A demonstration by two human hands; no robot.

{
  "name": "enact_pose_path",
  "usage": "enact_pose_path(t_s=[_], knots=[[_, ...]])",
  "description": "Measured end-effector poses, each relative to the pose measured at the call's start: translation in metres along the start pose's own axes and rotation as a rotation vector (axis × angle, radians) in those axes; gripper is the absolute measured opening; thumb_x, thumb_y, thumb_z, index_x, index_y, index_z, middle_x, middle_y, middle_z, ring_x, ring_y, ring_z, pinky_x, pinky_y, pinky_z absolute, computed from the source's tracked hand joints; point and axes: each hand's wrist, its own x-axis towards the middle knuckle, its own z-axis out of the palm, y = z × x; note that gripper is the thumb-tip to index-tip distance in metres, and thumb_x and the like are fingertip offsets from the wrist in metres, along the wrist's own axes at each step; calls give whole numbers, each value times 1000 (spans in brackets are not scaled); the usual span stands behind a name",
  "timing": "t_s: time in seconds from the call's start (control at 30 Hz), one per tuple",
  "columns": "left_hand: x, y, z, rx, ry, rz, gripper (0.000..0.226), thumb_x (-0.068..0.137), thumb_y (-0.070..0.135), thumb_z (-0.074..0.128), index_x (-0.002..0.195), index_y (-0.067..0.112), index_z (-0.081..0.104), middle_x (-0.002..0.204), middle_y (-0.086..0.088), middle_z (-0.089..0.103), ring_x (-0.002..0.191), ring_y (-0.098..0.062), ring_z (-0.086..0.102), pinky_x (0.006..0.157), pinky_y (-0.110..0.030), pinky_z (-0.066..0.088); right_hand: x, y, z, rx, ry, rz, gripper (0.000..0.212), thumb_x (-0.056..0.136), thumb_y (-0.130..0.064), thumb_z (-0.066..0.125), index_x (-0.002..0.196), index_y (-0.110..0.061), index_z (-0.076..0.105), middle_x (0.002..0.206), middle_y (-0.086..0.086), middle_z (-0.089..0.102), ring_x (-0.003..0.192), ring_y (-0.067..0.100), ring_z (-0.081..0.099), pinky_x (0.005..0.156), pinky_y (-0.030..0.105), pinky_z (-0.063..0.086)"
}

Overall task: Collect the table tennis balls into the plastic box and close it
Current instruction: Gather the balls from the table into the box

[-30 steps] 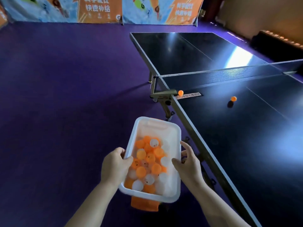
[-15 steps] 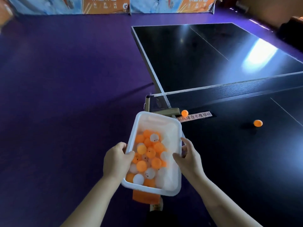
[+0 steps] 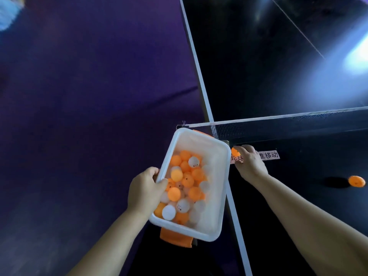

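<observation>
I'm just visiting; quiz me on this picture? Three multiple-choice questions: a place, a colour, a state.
1. Where does the right hand reach? A) the floor B) an orange ball beside the net C) a paddle
2. What colours are the balls in the plastic box? A) all white B) orange and white C) blue and green
3. The box is: A) open, gripped by the left hand B) lidded C) on the floor
Answers: B, fingertips meet the ball by the net; B, both colours show inside; A, nothing covers it and fingers curl over its rim.

Open white plastic box, half full of orange and white balls
</observation>
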Motion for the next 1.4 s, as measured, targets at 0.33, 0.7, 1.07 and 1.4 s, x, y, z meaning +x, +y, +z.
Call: enact_pose_path(t_s=[0.33,0.7,1.07,1.4], knots=[[28,2,5,21,-102,8,3,77,21,63,76,20,60,61,-1,62,47,-10,47,44,-26,38,39,6,16,-223,-252,62,77,82,9,39,145,-32,24,157,-2,10,140,25,22,100,39,37],[58,8,3,77,-267,167,3,80,20,65,82,19,62,69,2,66,53,-10,57,43,-19,38,-26,21,8,262,240,341,26,87,-23,59,112,-19,52,110,10,51,80,25,51,69,33,42],[93,50,-13,188,-443,400,1,75,16,64,76,16,63,65,2,62,58,-14,56,48,-25,38,-87,-63,-26,354,553,46,42,74,-56,41,92,-23,58,73,-11,56,64,4,51,61,12,37],[99,91,-20,209,-468,565,4,75,17,62,71,18,61,63,-1,64,60,-18,61,53,-35,48,-85,-39,-41,398,702,36,34,88,-40,34,91,-21,62,89,-16,55,83,5,53,74,26,42]])
